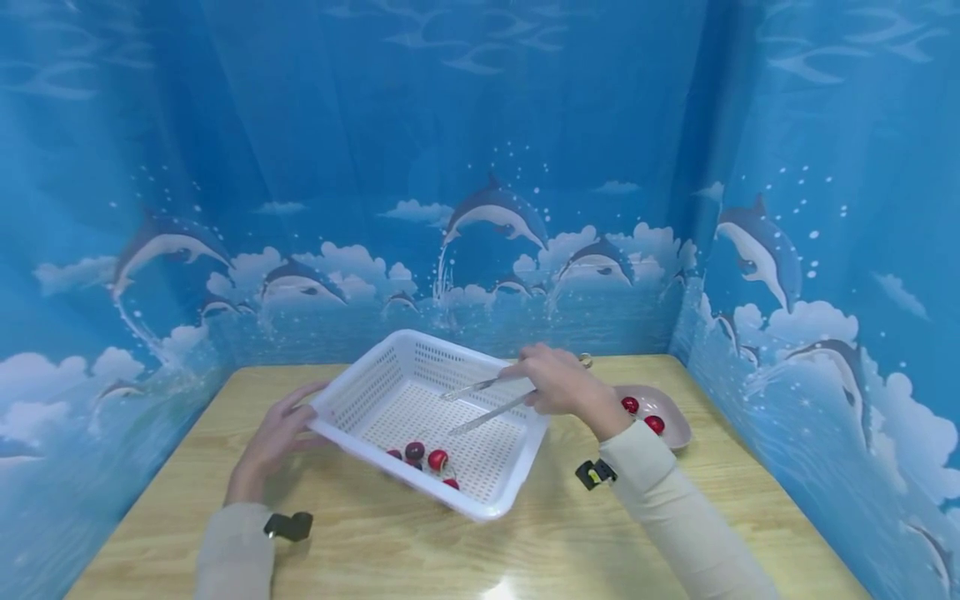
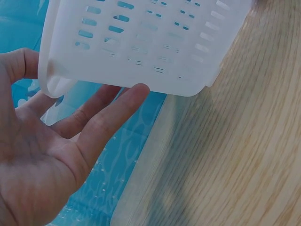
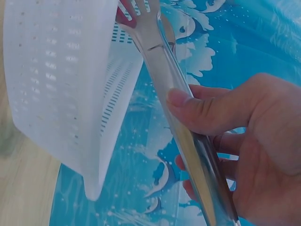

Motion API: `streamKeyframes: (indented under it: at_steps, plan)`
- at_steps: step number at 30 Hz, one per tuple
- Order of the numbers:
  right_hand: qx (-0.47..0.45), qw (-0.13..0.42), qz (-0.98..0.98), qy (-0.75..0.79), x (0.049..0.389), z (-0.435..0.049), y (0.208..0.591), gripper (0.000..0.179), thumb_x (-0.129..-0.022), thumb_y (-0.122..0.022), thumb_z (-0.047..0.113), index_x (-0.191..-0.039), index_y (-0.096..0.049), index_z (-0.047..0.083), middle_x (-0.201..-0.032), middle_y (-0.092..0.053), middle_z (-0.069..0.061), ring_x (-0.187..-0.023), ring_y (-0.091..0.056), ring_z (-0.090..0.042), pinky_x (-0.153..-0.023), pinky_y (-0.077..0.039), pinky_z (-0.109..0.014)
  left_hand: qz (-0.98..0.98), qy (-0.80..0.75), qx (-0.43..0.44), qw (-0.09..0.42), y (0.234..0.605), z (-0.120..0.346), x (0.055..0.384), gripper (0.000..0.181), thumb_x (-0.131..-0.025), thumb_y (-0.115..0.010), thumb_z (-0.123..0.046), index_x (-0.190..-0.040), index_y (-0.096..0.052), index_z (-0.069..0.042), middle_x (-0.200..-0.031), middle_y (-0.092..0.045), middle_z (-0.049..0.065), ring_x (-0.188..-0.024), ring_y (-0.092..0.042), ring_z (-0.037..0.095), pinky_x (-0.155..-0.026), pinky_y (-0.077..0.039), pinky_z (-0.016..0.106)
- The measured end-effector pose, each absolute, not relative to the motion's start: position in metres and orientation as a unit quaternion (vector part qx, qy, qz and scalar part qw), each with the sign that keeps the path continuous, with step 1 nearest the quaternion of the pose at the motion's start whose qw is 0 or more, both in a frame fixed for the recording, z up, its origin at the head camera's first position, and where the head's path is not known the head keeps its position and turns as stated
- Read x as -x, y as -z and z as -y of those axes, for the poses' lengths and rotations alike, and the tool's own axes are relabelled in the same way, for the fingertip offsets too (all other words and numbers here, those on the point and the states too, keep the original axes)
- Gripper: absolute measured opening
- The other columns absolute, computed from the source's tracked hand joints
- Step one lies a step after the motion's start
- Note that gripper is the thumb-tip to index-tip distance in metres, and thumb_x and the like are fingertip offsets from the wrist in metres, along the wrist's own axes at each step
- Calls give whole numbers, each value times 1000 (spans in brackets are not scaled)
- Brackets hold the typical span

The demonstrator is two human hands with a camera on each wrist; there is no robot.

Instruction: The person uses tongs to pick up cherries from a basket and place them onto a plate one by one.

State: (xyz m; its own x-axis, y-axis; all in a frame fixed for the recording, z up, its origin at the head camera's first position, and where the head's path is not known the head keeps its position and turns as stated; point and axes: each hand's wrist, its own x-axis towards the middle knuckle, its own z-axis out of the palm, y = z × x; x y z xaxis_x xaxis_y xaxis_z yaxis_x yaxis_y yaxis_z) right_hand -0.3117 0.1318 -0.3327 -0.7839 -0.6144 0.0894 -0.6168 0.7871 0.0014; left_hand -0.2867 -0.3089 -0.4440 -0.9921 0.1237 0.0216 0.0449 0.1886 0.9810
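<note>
At mid-frame, my white, rectangular plastic basket (image 1: 386, 417) is patterned with rows of slots, the round, glossy cherries (image 1: 438, 459) bright red (some nearly maroon). I see silver metal tongs (image 3: 160, 70), a pale pink, rounded dish (image 1: 679, 427) at right, my plain cream fabric sleeves (image 1: 660, 479), a yellowish, grained wooden table (image 1: 360, 550) below, and blue dolphin-and-cloud-printed curtains (image 1: 337, 167) filling the top.

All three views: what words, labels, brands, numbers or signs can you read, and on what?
No readable words, labels, brands, numbers or signs in any view.
White basket, metal tongs, pink dish: no lettering shows.
Backdrop: printed pictures, no lettering visible.
Black device at right wrist: yellow-green patch, too small to tell if it bears text.
</note>
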Motion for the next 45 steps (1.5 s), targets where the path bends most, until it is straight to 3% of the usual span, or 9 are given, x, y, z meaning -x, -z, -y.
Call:
streamKeyframes:
  at_steps: [8, 21, 37, 45]
  plan:
    - [-350, 30, 936, -20, 317, -116, 340, 53, -81, -84, 11, -131, -73, 26, -114, -69, -7, -100, -59, -24, -75, -55, -34, -772, -634, -47, 26, 445, 309, 287, 59, -105, -40, -11, -162, -29, -10, -151, -43, 35, -112, -71, 23, -100, -60, 58]
    - [-349, 10, 937, -13, 317, -101, 346, 50, -79, -83, 6, -125, -76, 25, -116, -73, -5, -98, -59, -19, -80, -54, -31, -769, -637, -43, 28, 443, 307, 287, 58, -106, -40, -13, -163, -27, -9, -154, -41, 34, -113, -70, 23, -100, -60, 57]
    - [-356, 3, 934, 43, 319, -85, 355, 51, -80, -80, 4, -122, -76, 33, -111, -73, -2, -88, -60, -17, -65, -51, -27, -776, -629, -39, 28, 443, 307, 286, 59, -105, -40, -12, -163, -27, -10, -153, -42, 34, -115, -69, 26, -101, -60, 56]
    - [-353, -9, 934, 64, 316, -74, 358, 49, -81, -80, 5, -121, -76, 34, -118, -73, 4, -105, -64, -18, -81, -58, -33, -773, -633, -46, 30, 443, 308, 286, 59, -106, -41, -13, -163, -28, -9, -153, -42, 34, -113, -70, 22, -101, -60, 57]
